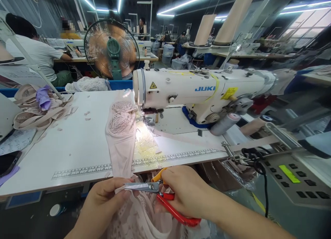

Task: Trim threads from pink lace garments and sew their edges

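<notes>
My right hand [184, 189] is wrapped round a pair of scissors [173, 208] with red and orange handles. Their blades point left, at pale pink fabric pinched in my left hand [106, 201]. The fabric belongs to a lace bra [121, 132], whose cup and wing lie on the table left of the needle area. More pale pink straps and lace [152, 221] hang below the table edge, between and under my hands. Whether the blades have cut into the fabric I cannot tell.
A white sewing machine [178, 87] stands across the table [85, 142], with a printed ruler along the front edge. Straps [43, 115] lie piled at left, near a phone [10, 163]. A control panel [294, 180] is at right. Behind are a fan [112, 49] and a person in white [41, 52].
</notes>
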A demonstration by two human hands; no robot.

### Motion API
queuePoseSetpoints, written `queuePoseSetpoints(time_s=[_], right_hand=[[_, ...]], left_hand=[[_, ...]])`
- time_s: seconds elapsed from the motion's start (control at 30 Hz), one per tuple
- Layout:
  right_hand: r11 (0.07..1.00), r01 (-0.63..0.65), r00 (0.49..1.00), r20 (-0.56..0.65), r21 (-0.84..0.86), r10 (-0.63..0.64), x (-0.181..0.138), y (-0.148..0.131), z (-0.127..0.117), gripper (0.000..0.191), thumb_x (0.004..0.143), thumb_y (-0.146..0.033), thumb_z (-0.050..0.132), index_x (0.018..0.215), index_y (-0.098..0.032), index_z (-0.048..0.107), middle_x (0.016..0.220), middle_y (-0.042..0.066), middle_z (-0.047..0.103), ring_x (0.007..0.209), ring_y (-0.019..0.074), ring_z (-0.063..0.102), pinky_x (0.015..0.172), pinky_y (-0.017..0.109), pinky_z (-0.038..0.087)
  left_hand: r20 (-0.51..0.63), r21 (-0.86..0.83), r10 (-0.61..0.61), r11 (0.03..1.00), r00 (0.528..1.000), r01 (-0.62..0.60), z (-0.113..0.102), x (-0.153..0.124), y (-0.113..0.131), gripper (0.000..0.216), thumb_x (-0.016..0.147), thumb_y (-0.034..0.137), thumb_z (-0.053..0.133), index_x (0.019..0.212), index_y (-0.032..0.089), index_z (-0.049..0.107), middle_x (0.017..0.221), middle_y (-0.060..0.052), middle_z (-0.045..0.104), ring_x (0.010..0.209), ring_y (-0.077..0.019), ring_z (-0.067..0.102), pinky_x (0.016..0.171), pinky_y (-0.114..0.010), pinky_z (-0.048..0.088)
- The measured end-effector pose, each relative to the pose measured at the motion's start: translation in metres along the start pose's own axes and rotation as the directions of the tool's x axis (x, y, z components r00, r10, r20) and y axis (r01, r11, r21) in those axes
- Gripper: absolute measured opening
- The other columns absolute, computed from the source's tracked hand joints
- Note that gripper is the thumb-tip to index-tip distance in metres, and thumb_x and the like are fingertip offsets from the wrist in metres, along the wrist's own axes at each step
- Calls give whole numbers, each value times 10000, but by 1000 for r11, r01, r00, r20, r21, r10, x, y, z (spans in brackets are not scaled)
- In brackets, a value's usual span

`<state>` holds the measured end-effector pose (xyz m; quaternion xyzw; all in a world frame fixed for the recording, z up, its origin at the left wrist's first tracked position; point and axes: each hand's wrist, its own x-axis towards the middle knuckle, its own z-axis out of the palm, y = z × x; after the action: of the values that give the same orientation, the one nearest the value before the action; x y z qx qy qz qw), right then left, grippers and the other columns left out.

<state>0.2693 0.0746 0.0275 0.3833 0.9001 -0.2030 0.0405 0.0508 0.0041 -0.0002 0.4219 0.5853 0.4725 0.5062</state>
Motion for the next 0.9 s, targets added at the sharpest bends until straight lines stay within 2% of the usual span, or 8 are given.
queuePoseSetpoints(time_s=[0.1,0.23,0.3,0.4,0.57,0.73,0.9], right_hand=[[1000,17,1000,-9,-15,-17,-1,1,2,269,776,-433,606,741,-168,629,769,78,685,660,218,617,531,291,313],[999,16,1000,-13,-38,-17,-2,2,2,326,805,-481,562,718,-171,613,747,80,675,638,209,596,517,292,270],[999,30,999,-29,-45,-31,-3,4,3,289,807,-444,559,721,-172,606,747,76,673,630,200,587,519,291,256],[998,52,996,-69,-35,-55,-4,5,6,210,793,-369,558,724,-174,594,750,66,674,626,188,581,524,287,247],[1000,20,999,-41,-21,-21,-4,6,8,273,806,-418,552,682,-175,565,694,60,663,591,180,564,505,286,226],[999,11,1000,16,-31,-11,-3,6,0,159,790,-306,551,693,-180,553,732,53,670,618,173,561,518,280,234],[1000,18,999,38,7,-19,-4,9,-5,245,791,-419,575,733,-183,551,790,53,666,661,185,557,532,270,253]], left_hand=[[81,6,15,1000,997,-16,-4,2,-4,198,668,412,771,743,231,799,823,-79,771,829,-275,700,803,-330,542],[116,35,64,997,991,-69,-5,3,-2,151,707,375,744,711,233,795,762,-67,766,803,-255,696,792,-311,540],[130,55,80,995,988,-88,-5,4,-1,143,722,360,731,706,233,794,728,-63,760,793,-247,690,773,-295,536],[133,54,74,995,988,-82,-4,3,1,148,727,362,724,689,236,791,727,-65,760,827,-250,687,770,-281,526],[46,44,49,998,998,-51,-2,1,1,142,696,371,749,722,239,797,658,-46,742,788,-240,680,779,-279,506],[96,73,86,993,992,-93,-4,3,2,126,719,361,733,741,255,797,665,-33,741,755,-213,671,803,-272,509],[130,88,117,988,985,-129,-7,4,-1,96,741,330,719,743,270,794,667,-17,742,752,-197,680,756,-245,524]])
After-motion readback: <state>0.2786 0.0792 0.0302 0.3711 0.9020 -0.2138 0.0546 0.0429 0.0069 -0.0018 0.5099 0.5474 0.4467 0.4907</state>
